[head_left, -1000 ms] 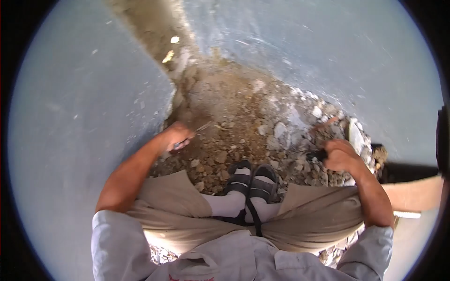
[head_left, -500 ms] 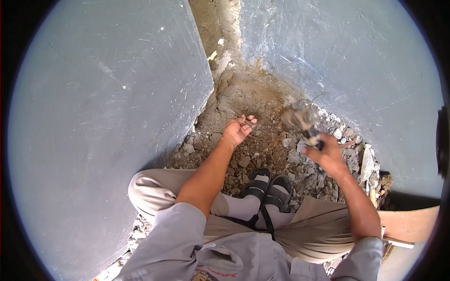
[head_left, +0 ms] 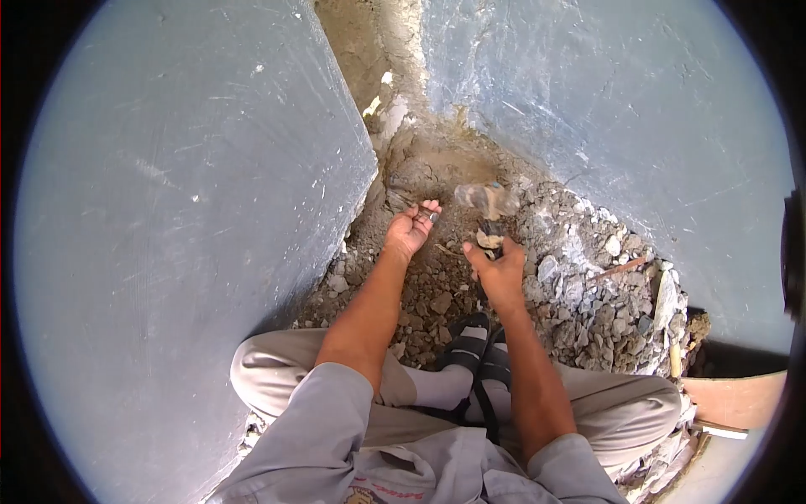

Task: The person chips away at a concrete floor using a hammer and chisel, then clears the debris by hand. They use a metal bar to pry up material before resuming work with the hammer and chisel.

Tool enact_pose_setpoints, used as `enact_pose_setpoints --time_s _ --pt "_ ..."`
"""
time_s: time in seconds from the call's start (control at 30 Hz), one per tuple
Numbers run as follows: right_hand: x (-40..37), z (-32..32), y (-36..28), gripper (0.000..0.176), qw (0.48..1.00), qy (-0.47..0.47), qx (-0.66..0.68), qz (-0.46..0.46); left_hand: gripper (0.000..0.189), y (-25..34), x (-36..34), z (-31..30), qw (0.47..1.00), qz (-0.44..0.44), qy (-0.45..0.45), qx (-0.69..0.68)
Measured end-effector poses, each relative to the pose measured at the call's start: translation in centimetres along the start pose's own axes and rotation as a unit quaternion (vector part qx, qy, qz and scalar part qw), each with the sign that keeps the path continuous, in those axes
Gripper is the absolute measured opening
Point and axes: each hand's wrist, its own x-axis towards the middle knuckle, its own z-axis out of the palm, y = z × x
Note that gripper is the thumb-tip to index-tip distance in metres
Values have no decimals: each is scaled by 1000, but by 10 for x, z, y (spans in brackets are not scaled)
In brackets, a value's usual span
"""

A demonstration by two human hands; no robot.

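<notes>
1. Your left arm (head_left: pixel 365 311) stretches forward, and your left hand (head_left: pixel 411 228) is turned palm-up with its fingers curled shut.
2. Your right hand (head_left: pixel 497 267) is clenched in a fist just right of the left hand and slightly nearer to you.
3. Your right arm (head_left: pixel 533 378) runs straight behind it.

2 hands (left hand (head_left: pixel 409 231), right hand (head_left: pixel 497 273)), 1 hammer (head_left: pixel 483 200), 1 chisel (head_left: pixel 426 216), 2 sandals (head_left: pixel 466 336), 2 grey walls (head_left: pixel 193 210), rubble (head_left: pixel 588 311) uncountable.

Grey left wall (head_left: pixel 185 185) and grey right wall (head_left: pixel 638 109) flank a dirt gap (head_left: pixel 369 34), sunlit rubble (head_left: pixel 604 311) below
</notes>
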Motion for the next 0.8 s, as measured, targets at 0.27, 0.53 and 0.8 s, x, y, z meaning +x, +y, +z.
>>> enact_pose_setpoints --time_s 0.27,0.53,0.8 --pt "24 -20 -59 23 989 45 77 -121 20 -2 20 13 991 52 -34 -119" --pt "53 40 21 15 950 212 185 -137 18 2 17 37 991 62 -20 -113" --pt "51 8 -11 26 994 26 101 42 19 -5 28 18 994 46 -42 -87"
